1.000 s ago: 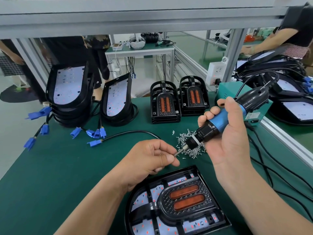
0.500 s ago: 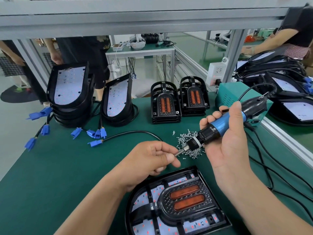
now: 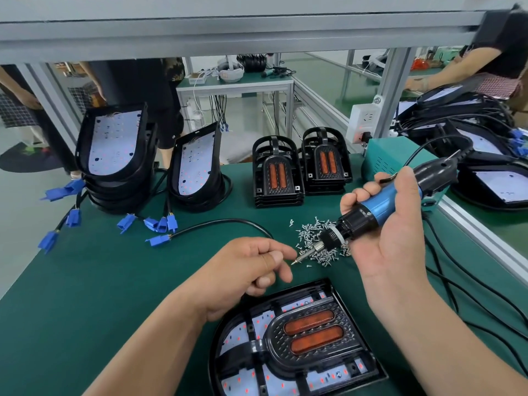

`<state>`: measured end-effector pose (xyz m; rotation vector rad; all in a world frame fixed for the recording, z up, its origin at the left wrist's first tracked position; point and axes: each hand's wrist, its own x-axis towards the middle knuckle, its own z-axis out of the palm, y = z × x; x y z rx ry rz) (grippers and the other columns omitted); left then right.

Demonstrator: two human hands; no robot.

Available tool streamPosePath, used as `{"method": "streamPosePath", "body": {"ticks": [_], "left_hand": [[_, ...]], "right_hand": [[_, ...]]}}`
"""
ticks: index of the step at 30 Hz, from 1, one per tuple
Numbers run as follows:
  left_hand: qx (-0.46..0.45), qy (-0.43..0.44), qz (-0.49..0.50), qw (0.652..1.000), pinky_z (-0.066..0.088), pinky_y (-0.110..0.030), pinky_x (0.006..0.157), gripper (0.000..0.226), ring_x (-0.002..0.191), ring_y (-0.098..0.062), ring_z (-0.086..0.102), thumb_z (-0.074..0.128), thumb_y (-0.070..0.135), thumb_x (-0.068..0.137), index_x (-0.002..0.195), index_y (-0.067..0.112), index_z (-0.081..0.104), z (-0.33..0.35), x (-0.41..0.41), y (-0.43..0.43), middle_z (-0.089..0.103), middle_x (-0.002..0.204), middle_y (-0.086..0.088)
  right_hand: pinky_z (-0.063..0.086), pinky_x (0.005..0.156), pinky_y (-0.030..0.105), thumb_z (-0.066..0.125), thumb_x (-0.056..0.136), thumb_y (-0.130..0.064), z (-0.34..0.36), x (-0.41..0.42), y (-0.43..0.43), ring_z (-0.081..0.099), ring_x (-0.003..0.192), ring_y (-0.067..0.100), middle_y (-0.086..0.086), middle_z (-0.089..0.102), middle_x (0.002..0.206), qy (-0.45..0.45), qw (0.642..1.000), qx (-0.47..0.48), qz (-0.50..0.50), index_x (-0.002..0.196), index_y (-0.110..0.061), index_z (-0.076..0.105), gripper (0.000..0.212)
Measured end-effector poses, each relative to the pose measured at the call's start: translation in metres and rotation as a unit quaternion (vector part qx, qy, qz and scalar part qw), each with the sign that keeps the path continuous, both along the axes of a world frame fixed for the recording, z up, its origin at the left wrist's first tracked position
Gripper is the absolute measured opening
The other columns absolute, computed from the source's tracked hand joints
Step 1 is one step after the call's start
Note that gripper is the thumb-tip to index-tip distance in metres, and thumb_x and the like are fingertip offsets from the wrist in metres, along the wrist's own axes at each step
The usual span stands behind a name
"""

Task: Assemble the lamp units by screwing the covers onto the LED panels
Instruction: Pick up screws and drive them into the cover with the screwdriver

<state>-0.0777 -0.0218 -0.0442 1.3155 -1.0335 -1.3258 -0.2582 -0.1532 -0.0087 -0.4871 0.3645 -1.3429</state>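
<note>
R hand point(image 3: 397, 238) grips blue electric screwdriver point(image 3: 380, 204), bit aimed left at L hand point(image 3: 248, 270) fingertips; L fingers curled, thumb on index, can't tell if a screw's pinched. Loose screw pile point(image 3: 314, 238) just behind bit on green surface point(image 3: 114, 281). Near edge: black cover point(image 3: 311, 335) w/ two orange lenses sits on LED panel point(image 3: 233, 338), below both hands

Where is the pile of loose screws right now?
In the head view, the screw pile lies right of centre on the green table, beneath the screwdriver.
</note>
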Motion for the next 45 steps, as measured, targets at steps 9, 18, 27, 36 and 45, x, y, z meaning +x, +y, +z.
{"method": "streamPosePath", "body": {"ticks": [9,18,27,36,45], "left_hand": [[0.025,-0.229,-0.048,0.972,0.051,-0.018,0.072,0.027,0.074,-0.001,0.066,0.080,0.049,0.084,0.091,0.023,0.084,0.012,0.008,0.008,0.079,0.082,0.006],[-0.002,-0.274,-0.088,0.958,0.035,-0.010,0.056,0.012,0.055,0.001,0.046,0.082,0.039,0.086,0.086,0.027,0.084,0.014,0.003,0.010,0.057,0.057,0.016],[0.002,-0.259,-0.081,0.962,0.030,-0.018,0.052,0.015,0.054,-0.010,0.034,0.081,0.039,0.083,0.084,0.024,0.081,0.013,-0.001,0.010,0.041,0.055,0.008],[-0.006,-0.323,-0.054,0.945,0.033,-0.018,0.048,0.010,0.051,-0.012,0.034,0.072,0.032,0.083,0.082,0.022,0.075,0.008,-0.015,0.010,0.043,0.051,0.008],[-0.011,-0.331,-0.048,0.942,0.035,-0.023,0.052,0.014,0.050,-0.011,0.035,0.070,0.036,0.081,0.081,0.023,0.073,0.006,-0.017,0.009,0.043,0.049,0.011]], "right_hand": [[0.048,0.063,0.024,0.057,0.105,-0.041,0.018,-0.018,0.000,0.049,0.066,0.010,-0.005,0.051,0.078,0.045,0.989,-0.115,0.080,0.103,-0.017,0.059,0.023],[0.046,0.055,0.024,0.050,0.102,-0.036,0.023,-0.017,0.006,0.047,0.059,0.011,-0.005,0.050,0.071,0.117,0.969,-0.182,0.115,0.104,-0.017,0.058,0.020],[0.045,0.055,0.026,0.051,0.101,-0.034,0.022,-0.014,0.011,0.047,0.058,0.012,-0.002,0.050,0.071,0.131,0.963,-0.195,0.130,0.103,-0.017,0.059,0.019],[0.046,0.055,0.028,0.074,0.089,-0.038,0.020,-0.012,0.015,0.049,0.059,0.013,-0.001,0.053,0.072,0.142,0.939,-0.257,0.180,0.108,-0.015,0.062,0.032],[0.046,0.053,0.028,0.088,0.076,-0.050,0.027,-0.010,0.022,0.049,0.058,0.014,-0.001,0.053,0.072,0.164,0.922,-0.284,0.205,0.103,-0.018,0.064,0.049]]}}
